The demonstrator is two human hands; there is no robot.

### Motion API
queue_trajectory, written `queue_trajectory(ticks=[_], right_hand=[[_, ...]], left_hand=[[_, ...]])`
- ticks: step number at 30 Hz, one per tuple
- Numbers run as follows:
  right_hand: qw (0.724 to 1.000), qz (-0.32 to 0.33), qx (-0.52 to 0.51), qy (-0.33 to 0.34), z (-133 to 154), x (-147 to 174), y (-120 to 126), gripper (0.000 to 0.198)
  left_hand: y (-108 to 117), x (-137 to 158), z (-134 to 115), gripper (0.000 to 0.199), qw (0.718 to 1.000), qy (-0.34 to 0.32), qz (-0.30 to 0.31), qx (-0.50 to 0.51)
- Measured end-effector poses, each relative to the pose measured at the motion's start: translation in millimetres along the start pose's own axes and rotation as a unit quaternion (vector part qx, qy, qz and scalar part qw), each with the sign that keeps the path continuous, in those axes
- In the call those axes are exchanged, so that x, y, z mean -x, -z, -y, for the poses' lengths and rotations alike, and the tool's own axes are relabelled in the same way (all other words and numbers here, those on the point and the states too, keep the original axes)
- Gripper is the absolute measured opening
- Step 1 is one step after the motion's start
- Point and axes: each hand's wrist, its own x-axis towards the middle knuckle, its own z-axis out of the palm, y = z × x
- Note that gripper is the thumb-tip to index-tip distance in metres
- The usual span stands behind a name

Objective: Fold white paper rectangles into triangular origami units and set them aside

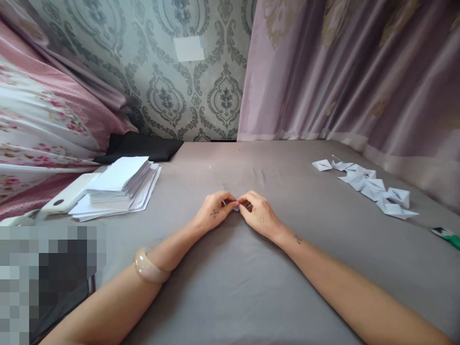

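Observation:
My left hand (216, 209) and my right hand (258, 211) meet at the middle of the grey cloth surface. Between their pinched fingertips is a small piece of white paper (236, 207), mostly hidden by the fingers. Both hands are closed on it, thumbs toward me. How the paper is folded cannot be made out. Off to the right lie several folded white paper pieces (373, 188), some touching or overlapping. A stack of white paper sheets (122, 175) sits to the left, its layers slightly askew.
Beside the stack lies a white flat object with a dark oval hole (64, 199); behind it is a black folded cloth (143, 146). A green and white object (447, 235) is at the right edge. Curtains (305, 72) hang along the right; a blurred patch covers the lower left.

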Motion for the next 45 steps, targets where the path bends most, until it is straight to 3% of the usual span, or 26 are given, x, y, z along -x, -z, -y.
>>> queue_trajectory(ticks=[8, 15, 18, 23, 31, 35, 39, 45], right_hand=[[0.999, -0.009, -0.012, -0.053, 2, -3, 0, 0.006], [0.979, 0.035, -0.085, -0.180, -5, -8, 8, 0.005], [0.970, 0.043, -0.125, -0.202, -13, -9, 8, 0.006], [0.985, 0.044, -0.092, -0.142, -15, -8, 11, 0.017], [0.999, 0.027, 0.020, -0.024, -16, 0, 16, 0.027], [0.994, 0.045, 0.095, 0.016, -11, 4, 22, 0.026], [0.983, 0.074, 0.166, 0.038, -7, 7, 25, 0.013], [0.969, 0.092, 0.215, 0.076, -4, 8, 24, 0.014]], left_hand=[[3, 1, -4, 0.014, 0.999, 0.039, -0.002, 0.019], [9, 0, 0, 0.021, 0.990, 0.093, 0.017, 0.102], [11, -2, 1, 0.019, 0.986, 0.106, 0.011, 0.126], [15, -2, 1, 0.021, 0.988, 0.107, 0.003, 0.109], [25, 0, 0, 0.029, 0.998, 0.014, 0.038, -0.043], [29, 2, 3, 0.029, 0.992, -0.018, 0.057, -0.109], [30, 5, 4, 0.027, 0.980, -0.064, 0.065, -0.178], [21, 5, 11, 0.018, 0.974, -0.108, 0.078, -0.181]])
